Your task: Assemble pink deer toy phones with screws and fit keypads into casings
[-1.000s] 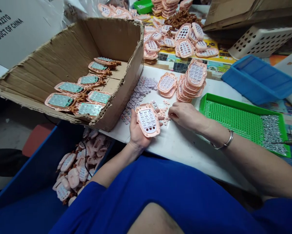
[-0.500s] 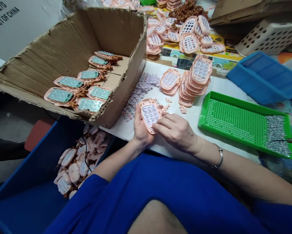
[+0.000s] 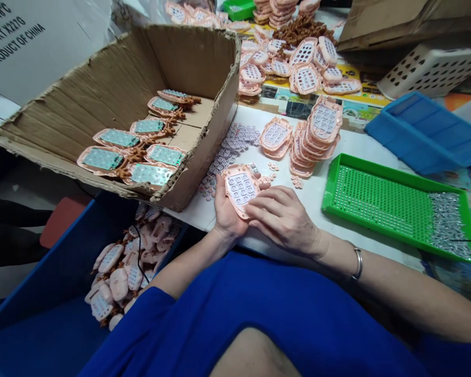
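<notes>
My left hand (image 3: 224, 212) cradles a pink toy-phone shell (image 3: 240, 188) with a white keypad grid, held just over the near edge of the white table (image 3: 290, 246). My right hand (image 3: 284, 215) lies over the shell's lower end with its fingertips pressed onto it; whatever they pinch is hidden. Small pink button pieces (image 3: 272, 166) are scattered on the table just beyond the shell. A sheet of pale keypad pieces (image 3: 227, 152) lies to the left of them.
A torn cardboard box (image 3: 113, 94) with finished shells stands at left. A stack of pink shells (image 3: 316, 133) sits behind my hands. At right are a green tray (image 3: 376, 199) with silver screws, a blue bin (image 3: 427, 131), and a blue crate (image 3: 62, 272) below.
My right hand came back from the loose button pieces on the table and settled on the lower end of the shell. My left hand kept hold of the shell.
</notes>
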`<state>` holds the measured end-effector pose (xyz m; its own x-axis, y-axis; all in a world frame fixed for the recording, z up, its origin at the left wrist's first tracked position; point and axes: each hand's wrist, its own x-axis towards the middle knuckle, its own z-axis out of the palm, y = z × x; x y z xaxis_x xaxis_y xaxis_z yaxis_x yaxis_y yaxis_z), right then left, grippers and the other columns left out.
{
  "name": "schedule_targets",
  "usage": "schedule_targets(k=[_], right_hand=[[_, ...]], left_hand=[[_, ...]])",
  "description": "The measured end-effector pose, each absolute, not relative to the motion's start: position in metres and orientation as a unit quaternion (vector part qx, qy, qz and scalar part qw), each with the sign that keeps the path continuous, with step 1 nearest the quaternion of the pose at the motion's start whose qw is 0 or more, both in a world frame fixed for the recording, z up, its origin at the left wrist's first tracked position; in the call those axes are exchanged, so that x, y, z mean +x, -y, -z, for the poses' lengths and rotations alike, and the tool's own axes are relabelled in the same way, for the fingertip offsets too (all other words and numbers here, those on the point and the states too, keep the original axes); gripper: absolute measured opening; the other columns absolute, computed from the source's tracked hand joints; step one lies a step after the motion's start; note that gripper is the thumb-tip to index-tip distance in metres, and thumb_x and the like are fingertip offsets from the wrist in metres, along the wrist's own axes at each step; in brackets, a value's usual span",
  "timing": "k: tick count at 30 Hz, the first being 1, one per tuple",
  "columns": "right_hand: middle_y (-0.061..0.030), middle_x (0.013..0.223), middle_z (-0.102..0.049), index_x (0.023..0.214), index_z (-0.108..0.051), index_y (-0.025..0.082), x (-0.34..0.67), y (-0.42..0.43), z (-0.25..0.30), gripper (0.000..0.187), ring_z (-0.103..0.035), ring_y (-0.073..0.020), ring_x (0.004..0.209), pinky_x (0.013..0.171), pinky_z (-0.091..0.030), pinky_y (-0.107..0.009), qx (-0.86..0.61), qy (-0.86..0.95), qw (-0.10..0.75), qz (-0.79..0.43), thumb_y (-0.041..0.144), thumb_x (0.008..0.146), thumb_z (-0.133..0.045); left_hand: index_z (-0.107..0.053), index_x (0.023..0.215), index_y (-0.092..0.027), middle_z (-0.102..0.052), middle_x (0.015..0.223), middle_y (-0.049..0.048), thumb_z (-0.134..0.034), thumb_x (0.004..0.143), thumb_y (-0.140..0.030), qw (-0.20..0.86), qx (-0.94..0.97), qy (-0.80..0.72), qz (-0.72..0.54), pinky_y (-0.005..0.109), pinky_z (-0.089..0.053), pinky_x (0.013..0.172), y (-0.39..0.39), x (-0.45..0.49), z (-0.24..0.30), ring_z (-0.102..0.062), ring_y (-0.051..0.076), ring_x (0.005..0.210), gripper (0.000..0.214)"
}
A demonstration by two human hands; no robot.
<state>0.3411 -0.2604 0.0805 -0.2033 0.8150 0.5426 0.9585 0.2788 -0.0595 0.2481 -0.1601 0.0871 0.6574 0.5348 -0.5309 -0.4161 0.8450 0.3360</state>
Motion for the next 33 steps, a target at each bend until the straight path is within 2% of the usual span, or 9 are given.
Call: schedule_targets(k=[4, 8, 12, 15, 18, 20, 22, 26, 33], right_hand=[[-0.0246, 0.145, -0.051, 0.142, -0.048, 0.001, 0.348, 0.249, -0.076, 0.078, -0.042, -0.0340, 0.140, 0.112, -0.035, -0.055, -0.614, 0.753, 0.190, 0.143, 0.063, 0.101, -0.022], [-0.0275, 0.145, -0.049, 0.142, -0.048, -0.003, 0.346, 0.240, -0.064, 0.094, -0.040, -0.0369, 0.141, 0.115, -0.030, -0.056, -0.605, 0.768, 0.150, 0.143, 0.073, 0.096, -0.018], [-0.0263, 0.146, -0.049, 0.144, -0.047, -0.001, 0.345, 0.242, -0.064, 0.091, -0.038, -0.0373, 0.143, 0.115, -0.032, -0.059, -0.617, 0.757, 0.176, 0.122, 0.073, 0.096, -0.022], [-0.0220, 0.141, -0.056, 0.140, -0.053, 0.005, 0.348, 0.247, -0.071, 0.075, -0.042, -0.0338, 0.142, 0.113, -0.036, -0.060, -0.591, 0.757, 0.236, 0.151, 0.064, 0.101, -0.028], [-0.0136, 0.122, -0.071, 0.121, -0.068, 0.013, 0.350, 0.251, -0.077, 0.039, -0.058, -0.0274, 0.128, 0.108, -0.045, -0.055, -0.537, 0.777, 0.253, 0.210, 0.040, 0.105, -0.044], [-0.0077, 0.111, -0.076, 0.105, -0.073, 0.015, 0.351, 0.251, -0.079, 0.026, -0.068, -0.0228, 0.114, 0.102, -0.052, -0.048, -0.508, 0.788, 0.245, 0.247, 0.019, 0.103, -0.047], [-0.0041, 0.104, -0.077, 0.095, -0.074, 0.015, 0.353, 0.248, -0.082, 0.028, -0.072, -0.0199, 0.104, 0.097, -0.057, -0.044, -0.494, 0.787, 0.249, 0.274, 0.008, 0.099, -0.047], [-0.0052, 0.098, -0.078, 0.091, -0.074, 0.014, 0.370, 0.231, -0.091, 0.022, -0.074, -0.0211, 0.097, 0.094, -0.058, -0.046, -0.514, 0.750, 0.254, 0.329, 0.012, 0.098, -0.053], [-0.0091, 0.076, -0.075, 0.076, -0.074, 0.016, 0.424, 0.176, -0.090, 0.039, -0.071, -0.0276, 0.096, 0.102, -0.050, -0.058, -0.693, 0.653, 0.125, 0.278, 0.016, 0.100, -0.043]], left_hand=[[-0.061, 0.128, -0.016, -0.071, 0.121, 0.0118, -0.024, 0.100, -0.056, 0.914, 0.081, -0.292, -0.270, 0.040, -0.047, 0.108, 0.163, 0.250, -0.089, -0.059, 0.026, 0.129, 0.062], [-0.059, 0.131, -0.013, -0.068, 0.127, 0.0133, -0.022, 0.101, -0.056, 0.920, 0.067, -0.296, -0.249, 0.040, -0.044, 0.110, 0.165, 0.250, -0.094, -0.057, 0.026, 0.131, 0.064], [-0.058, 0.132, -0.015, -0.070, 0.123, 0.0128, -0.023, 0.100, -0.056, 0.921, 0.060, -0.294, -0.248, 0.042, -0.044, 0.110, 0.164, 0.249, -0.094, -0.059, 0.026, 0.129, 0.063], [-0.062, 0.127, -0.015, -0.073, 0.114, 0.0120, -0.028, 0.099, -0.058, 0.918, 0.058, -0.299, -0.254, 0.041, -0.046, 0.107, 0.160, 0.247, -0.092, -0.062, 0.027, 0.123, 0.061], [-0.063, 0.123, -0.011, -0.073, 0.106, 0.0152, -0.028, 0.098, -0.058, 0.911, 0.053, -0.327, -0.247, 0.040, -0.050, 0.103, 0.155, 0.247, -0.093, -0.067, 0.028, 0.115, 0.064], [-0.061, 0.126, -0.009, -0.073, 0.107, 0.0172, -0.024, 0.098, -0.059, 0.912, 0.058, -0.326, -0.244, 0.043, -0.051, 0.100, 0.152, 0.249, -0.095, -0.068, 0.029, 0.111, 0.068], [-0.060, 0.129, -0.011, -0.072, 0.110, 0.0173, -0.020, 0.098, -0.061, 0.914, 0.071, -0.313, -0.249, 0.043, -0.051, 0.100, 0.150, 0.251, -0.096, -0.068, 0.029, 0.111, 0.070], [-0.063, 0.119, -0.018, -0.072, 0.107, 0.0110, -0.022, 0.098, -0.062, 0.912, 0.096, -0.287, -0.278, 0.038, -0.052, 0.097, 0.149, 0.253, -0.091, -0.068, 0.022, 0.104, 0.064], [-0.063, 0.100, -0.018, -0.069, 0.101, 0.0118, -0.027, 0.099, -0.058, 0.913, 0.132, -0.281, -0.264, 0.040, -0.053, 0.088, 0.149, 0.250, -0.085, -0.070, 0.024, 0.091, 0.054]])
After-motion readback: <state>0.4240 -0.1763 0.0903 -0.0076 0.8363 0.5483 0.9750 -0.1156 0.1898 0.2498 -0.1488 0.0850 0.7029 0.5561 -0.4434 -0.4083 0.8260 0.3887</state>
